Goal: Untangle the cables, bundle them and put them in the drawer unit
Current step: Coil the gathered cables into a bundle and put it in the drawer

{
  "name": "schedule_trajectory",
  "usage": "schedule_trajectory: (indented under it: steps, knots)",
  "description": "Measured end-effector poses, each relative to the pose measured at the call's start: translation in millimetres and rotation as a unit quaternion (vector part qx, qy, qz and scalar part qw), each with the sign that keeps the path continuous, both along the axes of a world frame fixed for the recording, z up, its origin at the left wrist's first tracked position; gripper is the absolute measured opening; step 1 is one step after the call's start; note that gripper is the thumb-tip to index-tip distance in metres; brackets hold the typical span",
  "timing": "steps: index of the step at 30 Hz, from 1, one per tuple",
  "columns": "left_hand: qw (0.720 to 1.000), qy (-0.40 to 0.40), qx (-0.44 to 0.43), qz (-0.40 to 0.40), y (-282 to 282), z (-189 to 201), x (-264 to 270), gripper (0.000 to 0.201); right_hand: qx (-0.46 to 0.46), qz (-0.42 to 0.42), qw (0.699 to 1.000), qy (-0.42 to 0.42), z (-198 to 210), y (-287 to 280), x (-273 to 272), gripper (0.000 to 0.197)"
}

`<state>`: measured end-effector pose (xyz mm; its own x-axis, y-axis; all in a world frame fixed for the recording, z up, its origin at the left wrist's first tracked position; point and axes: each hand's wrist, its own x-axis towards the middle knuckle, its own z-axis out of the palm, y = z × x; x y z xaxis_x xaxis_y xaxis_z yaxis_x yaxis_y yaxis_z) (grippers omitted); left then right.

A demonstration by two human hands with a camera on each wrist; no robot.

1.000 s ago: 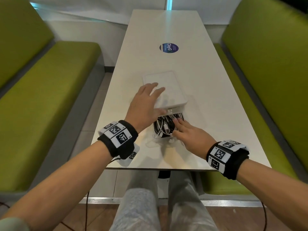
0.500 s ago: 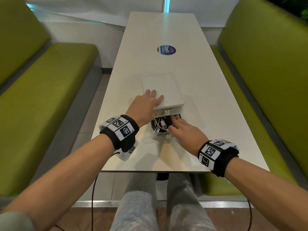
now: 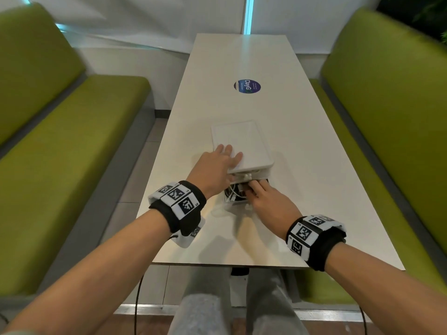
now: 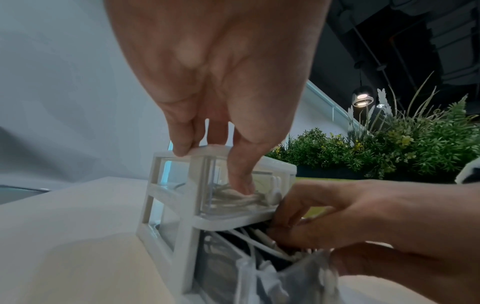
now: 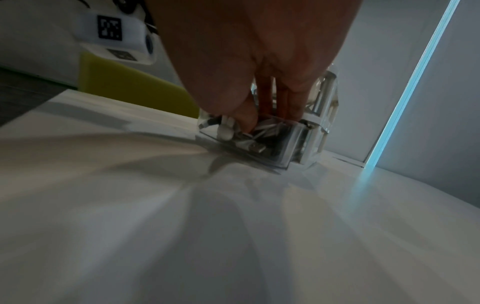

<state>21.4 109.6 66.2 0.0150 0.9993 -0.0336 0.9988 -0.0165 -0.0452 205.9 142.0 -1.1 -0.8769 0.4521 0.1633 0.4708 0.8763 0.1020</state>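
A white drawer unit (image 3: 244, 141) stands on the table. My left hand (image 3: 225, 160) lies on its top with fingers flat, and the thumb (image 4: 241, 181) rests against the clear front of the upper drawer, where a white cable (image 4: 233, 198) shows. The clear lower drawer (image 3: 235, 201) sticks out a little toward me and holds black and white cables (image 3: 233, 192). My right hand (image 3: 256, 192) reaches into it, fingertips pressing on the cables (image 5: 262, 139). A white plug (image 5: 226, 129) sits beside my right thumb.
The long white table (image 3: 217, 238) carries a round blue sticker (image 3: 247, 86) farther back. Green benches (image 3: 60, 153) line both sides. Plants (image 4: 389, 144) stand behind the right bench.
The lower drawer has slid further into the unit with my right hand on the cables. My left hand has stayed on the unit's top.
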Motion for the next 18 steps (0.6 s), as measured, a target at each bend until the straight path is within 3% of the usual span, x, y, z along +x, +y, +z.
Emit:
schedule_trajectory:
  steps: [4, 11, 15, 18]
  knots:
    - [1.0, -0.004, -0.007, -0.01, 1.0, 2.3, -0.1, 0.057, 0.008, 0.008, 0.999, 0.034, -0.4, -6.5, 8.1, 0.031]
    - [0.999, -0.021, -0.012, -0.031, -0.3, 8.6, -4.7, 0.053, 0.113, 0.001, 0.991, 0.067, -1.6, -7.0, 6.9, 0.031]
    - [0.998, -0.04, -0.016, -0.044, -1.4, 7.3, -6.9, 0.053, 0.098, -0.042, 0.988, 0.11, 10.0, -8.3, 4.3, 0.067]
    - [0.997, -0.059, -0.001, -0.054, 0.1, 6.0, -9.4, 0.05, -0.007, -0.093, 0.994, 0.054, 25.3, 2.0, 2.2, 0.105]
